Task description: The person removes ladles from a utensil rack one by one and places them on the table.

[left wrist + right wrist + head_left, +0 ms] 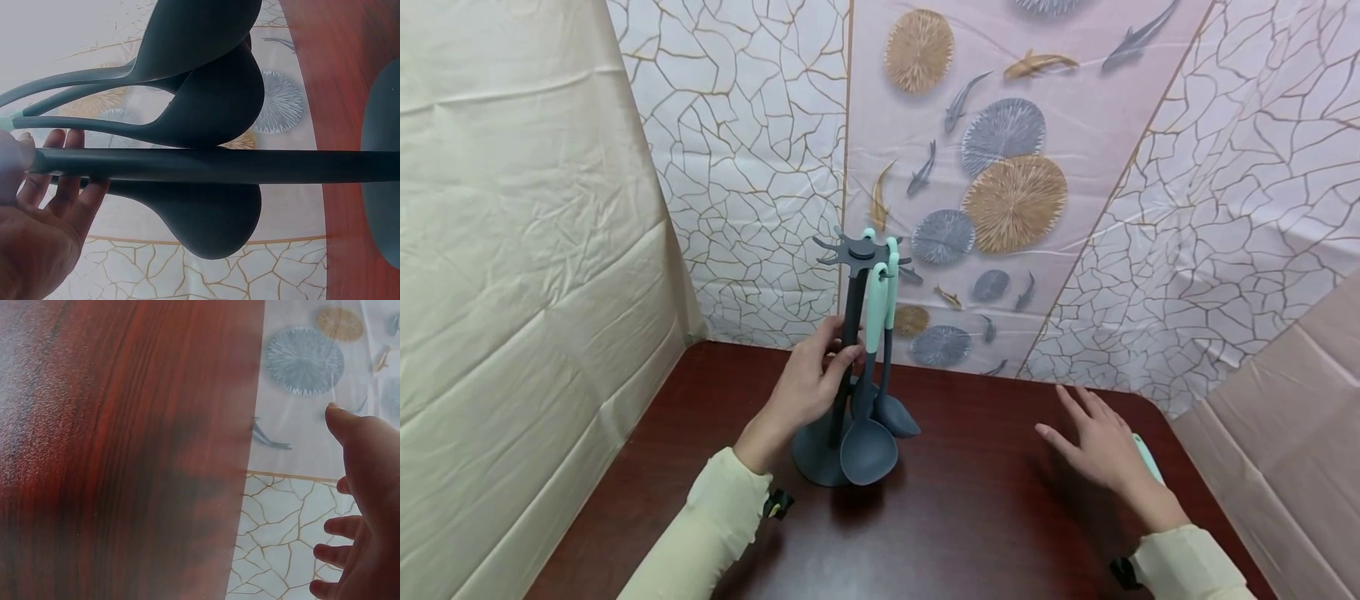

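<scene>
A dark grey utensil stand (pixel 854 304) with a hooked top and a round base is upright on the table. My left hand (pixel 801 383) grips its pole from the left, fingers curled behind it in the left wrist view. From the hooks hang several utensils with mint-green handles, among them a ladle (pixel 868 452) at the front and another dark utensil head (pixel 897 417) to its right. Over the table's right side, my right hand (pixel 1101 446) has its fingers spread and holds nothing. Beside it shows a mint-green handle (pixel 1147 458), the rest hidden behind the hand.
The dark red wooden table (pixel 955 517) reaches back to a patterned curtain (pixel 760 167). Plain cloth (pixel 535 292) hangs along the left side, and more cloth (pixel 1285 442) borders the right.
</scene>
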The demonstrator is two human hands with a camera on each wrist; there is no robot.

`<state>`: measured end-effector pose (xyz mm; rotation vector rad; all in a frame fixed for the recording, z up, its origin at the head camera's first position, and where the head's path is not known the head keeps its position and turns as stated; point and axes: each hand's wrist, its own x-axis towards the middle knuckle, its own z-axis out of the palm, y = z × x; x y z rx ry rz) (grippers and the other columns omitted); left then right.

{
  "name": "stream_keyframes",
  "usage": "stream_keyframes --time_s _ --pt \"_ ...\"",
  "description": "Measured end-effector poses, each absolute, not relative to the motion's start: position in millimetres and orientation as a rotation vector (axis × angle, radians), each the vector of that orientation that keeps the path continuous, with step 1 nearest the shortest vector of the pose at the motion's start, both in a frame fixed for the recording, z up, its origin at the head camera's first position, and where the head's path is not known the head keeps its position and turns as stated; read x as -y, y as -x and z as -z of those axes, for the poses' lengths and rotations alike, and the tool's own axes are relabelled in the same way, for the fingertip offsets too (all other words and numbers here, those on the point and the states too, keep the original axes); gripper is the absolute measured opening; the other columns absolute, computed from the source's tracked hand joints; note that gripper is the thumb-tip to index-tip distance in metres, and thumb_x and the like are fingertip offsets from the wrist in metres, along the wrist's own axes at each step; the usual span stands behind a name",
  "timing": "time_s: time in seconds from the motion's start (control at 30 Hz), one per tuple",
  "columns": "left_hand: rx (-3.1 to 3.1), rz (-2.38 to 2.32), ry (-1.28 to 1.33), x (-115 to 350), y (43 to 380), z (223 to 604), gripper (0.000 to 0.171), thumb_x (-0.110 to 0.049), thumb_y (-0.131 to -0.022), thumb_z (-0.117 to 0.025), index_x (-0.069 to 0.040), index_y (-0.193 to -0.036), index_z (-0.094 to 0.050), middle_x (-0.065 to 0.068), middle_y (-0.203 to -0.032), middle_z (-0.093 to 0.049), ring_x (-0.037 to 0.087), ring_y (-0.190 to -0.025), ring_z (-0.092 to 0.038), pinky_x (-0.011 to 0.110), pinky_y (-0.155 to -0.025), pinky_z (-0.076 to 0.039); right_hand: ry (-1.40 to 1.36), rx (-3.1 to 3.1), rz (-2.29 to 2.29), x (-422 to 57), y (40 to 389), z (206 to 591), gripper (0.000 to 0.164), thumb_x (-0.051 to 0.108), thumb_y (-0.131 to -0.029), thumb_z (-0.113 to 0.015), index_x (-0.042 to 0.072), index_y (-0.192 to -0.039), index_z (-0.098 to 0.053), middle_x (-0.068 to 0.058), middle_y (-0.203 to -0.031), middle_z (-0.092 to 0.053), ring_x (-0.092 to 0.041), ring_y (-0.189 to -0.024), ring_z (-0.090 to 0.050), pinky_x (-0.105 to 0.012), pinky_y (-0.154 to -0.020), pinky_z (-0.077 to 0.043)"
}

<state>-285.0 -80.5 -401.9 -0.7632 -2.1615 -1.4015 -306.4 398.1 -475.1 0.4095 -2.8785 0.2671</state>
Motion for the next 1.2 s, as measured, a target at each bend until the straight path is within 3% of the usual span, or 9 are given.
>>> stream_keyframes --time_s 0.17,0.37,0.6,0.8,1.2 --pt "2.156 1.405 0.776 81 286 402 0.027 -0.019 -0.111 -0.058 -0.011 -0.137 -0.056 0.015 -0.11 -0.074 0.027 -0.1 -0.075 0.044 -0.085 -0.063 -0.418 2.852 -0.279 -395 307 474 0.089 0.062 -0.101 -0.062 0.008 -0.166 -0.034 -0.035 -0.164 -0.031 -0.061 -0.145 -0.031 -0.081 -0.108 -0.027" --pt "2.168 1.396 0.764 80 285 402 0.029 -0.019 -0.111 -0.058 -0.009 -0.138 -0.056 0.012 -0.11 -0.074 0.019 -0.1 -0.074 0.042 -0.085 -0.063 -0.443 2.831 -0.299 -391 307 476 0.087 0.058 -0.101 -0.066 0.008 -0.166 -0.034 -0.035 -0.163 -0.032 -0.06 -0.145 -0.032 -0.079 -0.109 -0.028" --pt "2.172 1.395 0.77 81 285 402 0.031 -0.02 -0.111 -0.058 -0.006 -0.139 -0.056 0.008 -0.111 -0.074 0.029 -0.103 -0.075 0.044 -0.088 -0.062 -0.479 2.793 -0.304 -385 308 476 0.086 0.055 -0.1 -0.068 0.008 -0.165 -0.036 -0.034 -0.163 -0.034 -0.059 -0.144 -0.035 -0.079 -0.107 -0.031" --pt "2.175 1.388 0.757 82 285 402 0.029 -0.021 -0.111 -0.059 -0.013 -0.139 -0.057 0.006 -0.111 -0.074 0.022 -0.103 -0.075 0.042 -0.088 -0.062 -0.473 2.801 -0.326 -378 309 475 0.086 0.057 -0.1 -0.067 0.007 -0.164 -0.038 -0.033 -0.164 -0.032 -0.058 -0.146 -0.034 -0.078 -0.109 -0.03" --pt "2.176 1.389 0.744 81 285 403 0.03 -0.02 -0.111 -0.059 -0.013 -0.14 -0.057 0.006 -0.113 -0.074 0.019 -0.104 -0.074 0.042 -0.089 -0.062 -0.532 2.713 -0.367 -365 306 477 0.084 0.051 -0.099 -0.072 0.008 -0.164 -0.04 -0.032 -0.162 -0.037 -0.057 -0.144 -0.038 -0.076 -0.107 -0.034"
